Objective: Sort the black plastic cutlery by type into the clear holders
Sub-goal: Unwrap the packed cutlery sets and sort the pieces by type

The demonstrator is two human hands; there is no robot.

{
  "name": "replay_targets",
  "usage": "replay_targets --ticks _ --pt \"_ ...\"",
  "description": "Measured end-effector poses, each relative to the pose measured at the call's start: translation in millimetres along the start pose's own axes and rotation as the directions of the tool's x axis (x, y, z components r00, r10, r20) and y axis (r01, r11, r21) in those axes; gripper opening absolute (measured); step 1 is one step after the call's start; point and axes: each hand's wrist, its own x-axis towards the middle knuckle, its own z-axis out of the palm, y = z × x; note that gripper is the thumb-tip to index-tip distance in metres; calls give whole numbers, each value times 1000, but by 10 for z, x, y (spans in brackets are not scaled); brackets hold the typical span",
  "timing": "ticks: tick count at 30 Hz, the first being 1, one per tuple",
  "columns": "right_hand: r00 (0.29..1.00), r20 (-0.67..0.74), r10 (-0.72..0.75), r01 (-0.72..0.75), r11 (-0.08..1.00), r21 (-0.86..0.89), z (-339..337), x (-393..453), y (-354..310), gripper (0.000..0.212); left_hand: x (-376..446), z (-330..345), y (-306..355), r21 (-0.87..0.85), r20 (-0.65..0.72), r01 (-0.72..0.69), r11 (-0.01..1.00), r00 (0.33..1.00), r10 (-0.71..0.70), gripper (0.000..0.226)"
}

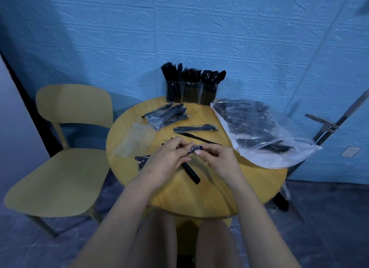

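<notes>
Over the middle of the round wooden table, my left hand and my right hand both pinch a wrapped cutlery packet; its black handles stick out below my left hand. Three clear holders stand at the table's far edge, packed with black knives, forks and spoons. A loose black knife and another wrapped set lie beyond my hands. A black fork lies left of my left hand.
A pile of wrapped sets lies at the back left, with empty clear wrappers beside it. A big clear bag of packets covers the right side. A yellow chair stands to the left, and a metal stand to the right.
</notes>
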Motion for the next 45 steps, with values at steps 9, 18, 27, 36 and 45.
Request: replay_targets --ticks 9,18,27,36,45 --pt "994 85 68 -74 995 70 -5 -12 30 12 18 25 -44 64 78 -34 997 997 29 46" --pt "985 -28 173 -168 978 122 -102 -6 68 11 48 16 -112 99 16 -7 995 1000 5 47" --pt "978 -73 194 -178 967 183 -120 -13 92 10 1 -46 -255 203 222 55 978 970 -100 67" --pt "971 61 233 -228 971 -67 -87 25 -1 14 -36 -150 -230 279 124 -16 960 992 -19 52" --pt "982 -62 176 -182 977 -109 -91 52 22 17 -90 -245 -436 256 150 38 966 986 -79 64"
